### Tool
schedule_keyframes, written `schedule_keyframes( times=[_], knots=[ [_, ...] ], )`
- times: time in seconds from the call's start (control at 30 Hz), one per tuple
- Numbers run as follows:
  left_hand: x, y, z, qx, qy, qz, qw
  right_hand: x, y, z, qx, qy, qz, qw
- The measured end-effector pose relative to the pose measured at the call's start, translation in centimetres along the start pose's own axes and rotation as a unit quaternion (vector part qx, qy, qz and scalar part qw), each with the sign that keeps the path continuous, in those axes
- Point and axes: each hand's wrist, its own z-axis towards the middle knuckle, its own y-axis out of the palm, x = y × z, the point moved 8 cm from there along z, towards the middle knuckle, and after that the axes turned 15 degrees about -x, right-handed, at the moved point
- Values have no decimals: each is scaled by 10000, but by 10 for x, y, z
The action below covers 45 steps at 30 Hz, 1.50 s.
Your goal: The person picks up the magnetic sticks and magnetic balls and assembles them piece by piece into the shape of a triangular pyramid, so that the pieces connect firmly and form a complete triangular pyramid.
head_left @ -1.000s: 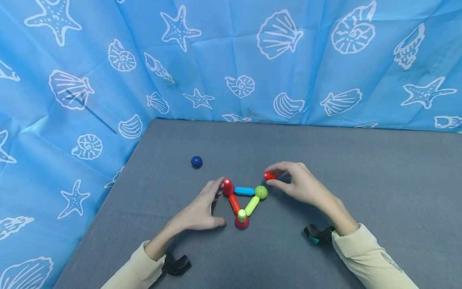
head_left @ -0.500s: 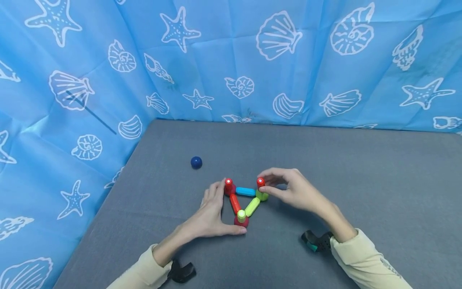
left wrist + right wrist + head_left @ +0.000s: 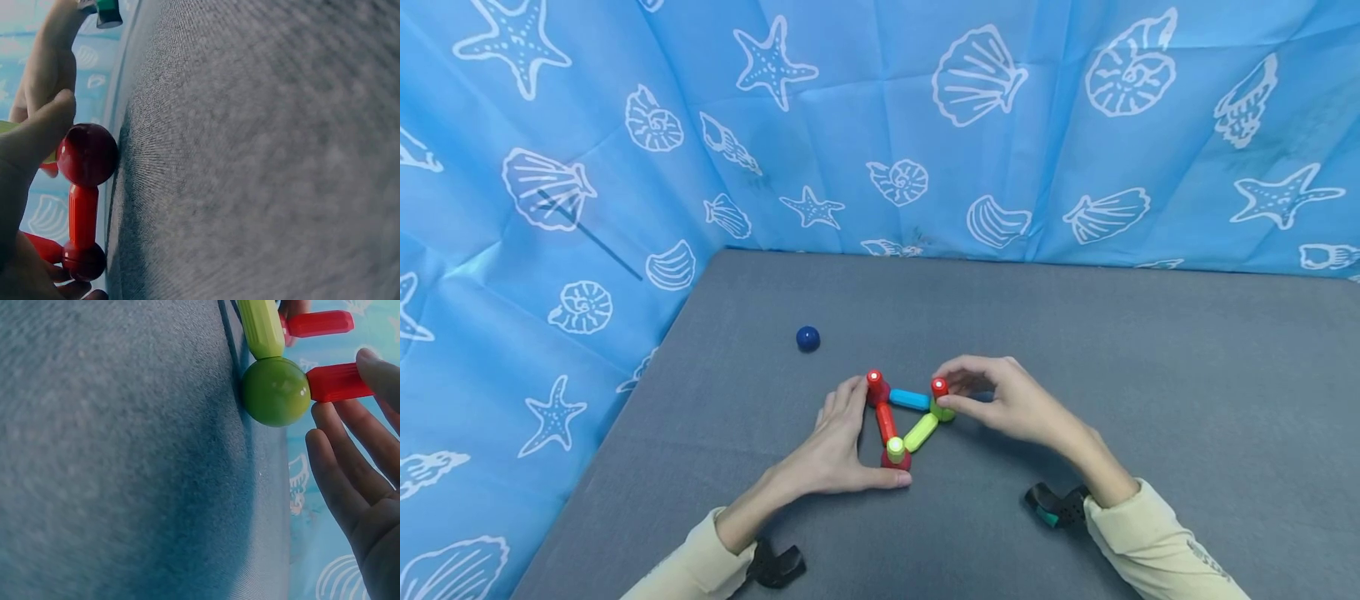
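A triangle of magnetic sticks and balls lies on the grey table: a blue stick, a yellow-green stick and a red stick join a green ball, a near red ball and a far red ball. My left hand holds its left side, thumb at the near ball, fingertips by the far one. Upright on these two balls stand a yellow-green stick and a red stick. My right hand pinches another upright red stick, whose lower end meets the green ball.
A loose dark blue ball sits beyond the triangle, to the left. The grey tabletop ends at a blue curtain printed with shells and starfish. Black straps hang by both wrists.
My right hand has brought the tilted red stick leftward and stood it on the green ball. The left thumb has come in against the near red ball. Lately the triangle's near corner has shifted slightly left.
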Motion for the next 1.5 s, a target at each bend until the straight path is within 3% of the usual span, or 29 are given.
schedule_keyframes(
  times=[0.37,0.5,0.63,0.8,0.97,1.23,1.5],
  knots=[
    [-6,-6,-3,77,76,31,9999,1,6,2,-238,47,121,9996],
    [-11,-7,-8,-18,54,6,10000,3,3,5,-344,169,27,9993],
    [-19,-8,-15,-179,67,-61,9998,1,-2,12,-199,137,-8,9997],
    [-29,-10,-23,-422,14,-208,9989,0,-8,30,-24,147,-25,9999],
    [-37,-15,-31,-611,22,-278,9977,1,-9,53,-122,254,-107,9995],
    [-48,-21,-39,-700,20,-309,9971,4,-5,91,-316,419,-166,9985],
    [-60,-29,-49,-581,160,-246,9979,9,9,122,-506,480,-233,9973]
  ],
)
